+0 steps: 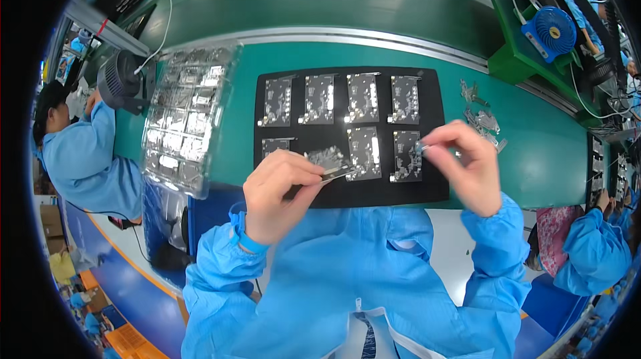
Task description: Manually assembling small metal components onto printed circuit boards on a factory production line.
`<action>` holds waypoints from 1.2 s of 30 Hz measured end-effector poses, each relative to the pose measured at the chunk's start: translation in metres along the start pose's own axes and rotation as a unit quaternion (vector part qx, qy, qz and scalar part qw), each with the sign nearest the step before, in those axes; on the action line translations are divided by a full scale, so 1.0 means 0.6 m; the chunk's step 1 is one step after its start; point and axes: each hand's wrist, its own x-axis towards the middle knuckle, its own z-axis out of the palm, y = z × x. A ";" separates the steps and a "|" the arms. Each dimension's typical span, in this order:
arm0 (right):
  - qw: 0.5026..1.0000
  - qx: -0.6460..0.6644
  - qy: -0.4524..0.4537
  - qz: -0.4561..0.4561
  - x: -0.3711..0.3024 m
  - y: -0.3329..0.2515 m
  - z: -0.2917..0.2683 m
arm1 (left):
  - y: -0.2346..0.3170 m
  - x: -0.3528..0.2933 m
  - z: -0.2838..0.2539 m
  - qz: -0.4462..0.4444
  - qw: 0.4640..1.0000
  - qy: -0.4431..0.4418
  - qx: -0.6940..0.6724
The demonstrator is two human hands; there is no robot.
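Several dark circuit boards (361, 98) lie in two rows on a black mat (307, 192). My left hand (280, 185) is closed in a pinch on slim metal tweezers (339, 173), their tips pointing right over the lower row. Just beyond the tweezers is a tilted-looking circuit board (326, 158), partly hidden by the hand. My right hand (467, 166) pinches a small, shiny, bluish piece (420, 148) at the right edge of the lower-right circuit board (406, 158). The piece is too small to name.
Loose clear plastic pieces (482, 120) lie right of the mat. A clear plastic tray (183, 115) of parts stands at left, near a dark fan (121, 82). A blue fan (551, 32) sits on the green shelf at far right. A co-worker (90, 138) sits at left.
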 end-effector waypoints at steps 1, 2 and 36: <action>0.997 0.064 -0.033 -0.017 0.002 0.007 0.024 | 0.000 0.004 0.000 -0.003 1.000 -0.001 0.000; 0.994 0.090 -0.057 -0.013 0.004 -0.009 0.042 | 0.001 0.005 -0.001 0.047 0.999 -0.014 0.013; 0.968 -0.142 -0.121 -0.166 0.079 0.041 0.166 | -0.065 0.004 0.004 -0.269 0.956 -0.073 -0.095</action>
